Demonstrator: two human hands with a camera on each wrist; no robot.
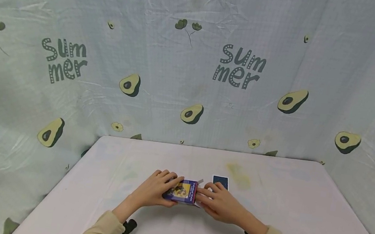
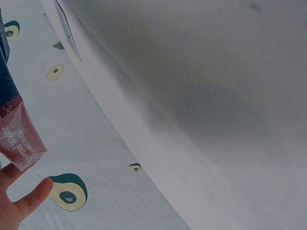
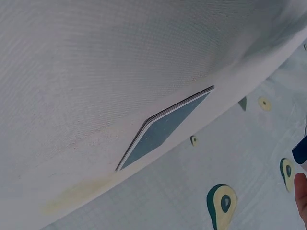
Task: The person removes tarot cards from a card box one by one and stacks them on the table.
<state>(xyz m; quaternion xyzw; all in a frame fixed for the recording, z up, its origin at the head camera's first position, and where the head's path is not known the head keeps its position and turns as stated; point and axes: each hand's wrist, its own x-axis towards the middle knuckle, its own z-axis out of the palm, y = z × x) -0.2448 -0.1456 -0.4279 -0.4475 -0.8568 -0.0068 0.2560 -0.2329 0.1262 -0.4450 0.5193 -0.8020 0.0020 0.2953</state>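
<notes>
A blue-purple tarot card box with a yellow picture is gripped by my left hand, thumb along its near side and fingers over the far side. In the left wrist view, its reddish printed end shows at the left edge. The fingers of my right hand are at the box's right end, where a small pale flap sticks up; I cannot tell whether they pinch anything. Behind the right hand lies a thin stack of blue-backed cards, its full outline visible in the right wrist view.
The white-covered table carries a yellowish stain beyond the cards. A pale curtain printed with avocados and lettering rises behind the table and along its sides. Dark wrist gear shows under the left forearm.
</notes>
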